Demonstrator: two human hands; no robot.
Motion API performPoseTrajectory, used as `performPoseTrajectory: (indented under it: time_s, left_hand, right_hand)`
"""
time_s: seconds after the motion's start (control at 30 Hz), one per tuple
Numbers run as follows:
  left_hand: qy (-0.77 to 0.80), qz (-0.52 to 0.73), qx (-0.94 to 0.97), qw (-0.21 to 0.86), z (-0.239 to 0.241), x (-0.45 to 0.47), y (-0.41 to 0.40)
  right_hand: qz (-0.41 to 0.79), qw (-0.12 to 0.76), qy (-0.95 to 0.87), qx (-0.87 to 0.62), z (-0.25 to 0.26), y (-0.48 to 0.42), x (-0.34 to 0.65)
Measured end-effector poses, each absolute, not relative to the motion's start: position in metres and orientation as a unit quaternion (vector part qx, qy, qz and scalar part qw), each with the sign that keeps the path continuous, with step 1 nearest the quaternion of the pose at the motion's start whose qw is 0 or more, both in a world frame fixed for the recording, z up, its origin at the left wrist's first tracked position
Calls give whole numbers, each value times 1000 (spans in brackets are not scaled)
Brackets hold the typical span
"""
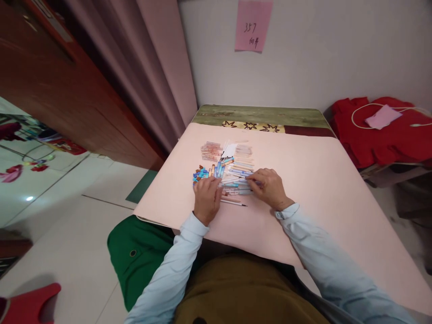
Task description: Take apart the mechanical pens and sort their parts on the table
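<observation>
Parts of pens lie in a cluster on the pale sheet. My right hand (268,186) is closed in a pinch on the end of a slim white pen refill (236,177), over the pen barrels. At the cluster's left side, my left hand (206,198) has its fingers bent and pressed together; what they hold is hidden. Just beyond it are small blue and brown caps (200,173) and several blue and orange pen barrels (218,169). Below both hands a white refill with a dark tip (234,203) lies on the sheet.
Clear reddish tubes (211,151) and pale tubes (245,155) lie in rows farther back on the table (320,180). A pink note (253,26) hangs on the wall. Red cloth with a white cable (381,130) is at right, a wooden door (101,103) at left.
</observation>
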State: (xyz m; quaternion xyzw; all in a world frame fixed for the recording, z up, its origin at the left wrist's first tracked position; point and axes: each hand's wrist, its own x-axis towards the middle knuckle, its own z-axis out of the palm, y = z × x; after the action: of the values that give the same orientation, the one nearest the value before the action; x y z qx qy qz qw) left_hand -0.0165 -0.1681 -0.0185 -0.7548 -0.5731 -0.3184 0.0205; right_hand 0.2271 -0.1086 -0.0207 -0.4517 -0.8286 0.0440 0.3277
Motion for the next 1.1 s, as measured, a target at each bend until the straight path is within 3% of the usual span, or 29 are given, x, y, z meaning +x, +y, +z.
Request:
performPoseTrajectory:
  time_s: [0.17,0.57,0.87,1.1]
  left_hand:
    - [-639,-390,-661,55,-21,-23,-166]
    - [-648,-393,-648,73,-17,-22,-167]
    - [-621,-405,-668,58,-18,-26,-164]
    - [-567,-376,-726,98,-20,-24,-161]
  right_hand:
    - [36,371,-765,-525,-27,-107,228]
    - [139,506,-583,-620,-33,-97,236]
    - [130,518,-589,-607,-34,-98,240]
    - [42,442,-722,-530,-27,-116,235]
